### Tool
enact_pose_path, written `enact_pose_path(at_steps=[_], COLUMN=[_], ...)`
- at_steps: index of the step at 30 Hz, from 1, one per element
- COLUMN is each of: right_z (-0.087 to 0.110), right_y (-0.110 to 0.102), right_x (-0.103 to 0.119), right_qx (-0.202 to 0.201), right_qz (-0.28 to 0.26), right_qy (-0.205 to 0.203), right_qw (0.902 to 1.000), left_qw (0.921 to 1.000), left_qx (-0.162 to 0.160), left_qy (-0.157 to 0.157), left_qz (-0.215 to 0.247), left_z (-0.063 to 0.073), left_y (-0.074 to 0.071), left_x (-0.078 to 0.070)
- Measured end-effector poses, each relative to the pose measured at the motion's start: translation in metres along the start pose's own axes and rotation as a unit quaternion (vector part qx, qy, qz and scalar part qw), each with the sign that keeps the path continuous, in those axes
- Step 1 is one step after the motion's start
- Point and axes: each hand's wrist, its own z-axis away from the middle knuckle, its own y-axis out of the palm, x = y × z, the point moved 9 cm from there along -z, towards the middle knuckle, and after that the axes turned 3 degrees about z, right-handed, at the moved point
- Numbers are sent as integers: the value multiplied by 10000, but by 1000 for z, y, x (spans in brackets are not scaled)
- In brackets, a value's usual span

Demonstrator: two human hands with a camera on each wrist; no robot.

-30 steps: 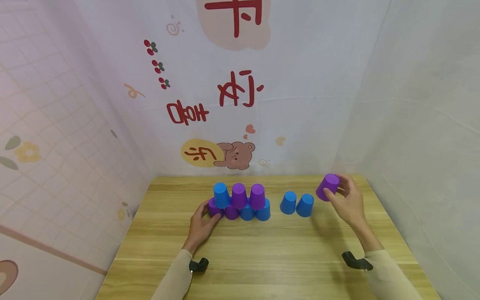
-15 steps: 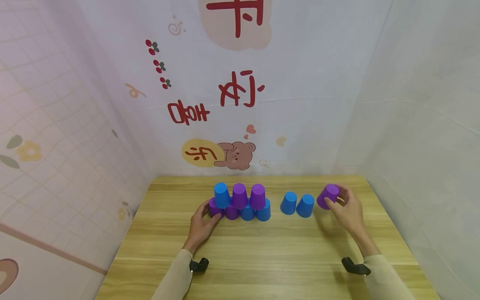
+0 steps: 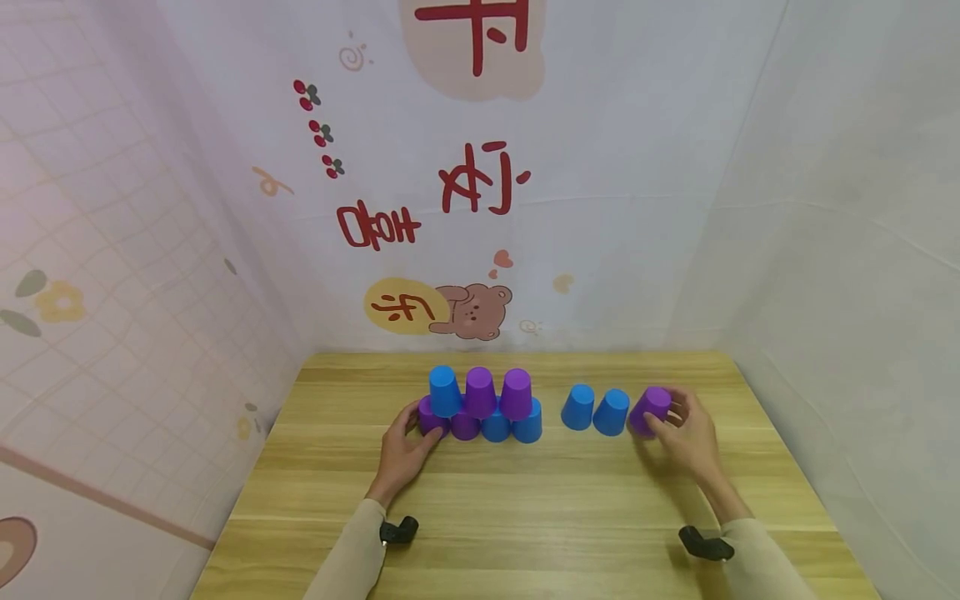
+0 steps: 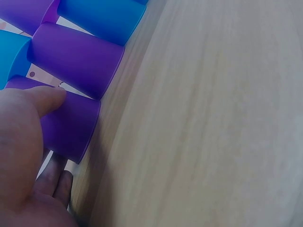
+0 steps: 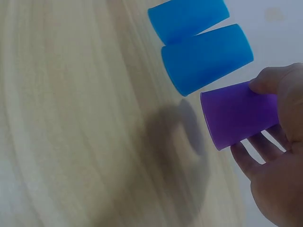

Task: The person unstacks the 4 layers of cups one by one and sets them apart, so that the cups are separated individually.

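Observation:
In the head view my left hand (image 3: 402, 452) holds the leftmost purple cup (image 3: 434, 419) of a lower row, thumb in front and fingers round its left side. Next to that cup stand another purple cup (image 3: 465, 427) and two blue cups (image 3: 527, 425), all upside down. On top of them sit a blue cup (image 3: 445, 392) and two purple cups (image 3: 480, 393). At the right, my right hand (image 3: 693, 437) grips an upside-down purple cup (image 5: 236, 112), slightly tilted and low over the table. Whether its rim touches the wood I cannot tell. Beside it stand two blue cups (image 3: 612, 413).
The cups are near the back of a wooden table (image 3: 525, 517). A white printed cloth (image 3: 615, 250) hangs close behind it, with more cloth along both sides. A gap separates the stacked cups from the two blue cups.
My right hand has lowered the purple cup and brought it slightly left, closer to the two blue cups. My left hand and the stacked cups have stayed put.

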Motion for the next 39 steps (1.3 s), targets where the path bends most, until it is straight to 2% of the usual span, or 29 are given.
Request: enact_pose_path(at_steps=[14, 39], right_z=[2, 4], right_y=[8, 12], right_x=[-16, -14], right_qx=[101, 129], right_qz=[150, 298], right_qy=[15, -39], right_qw=[9998, 9995], left_qw=[9999, 10000], left_qx=[-7, 27], left_qy=[64, 25], left_qz=[77, 79], left_z=[-1, 0], left_y=[0, 0], left_x=[0, 0])
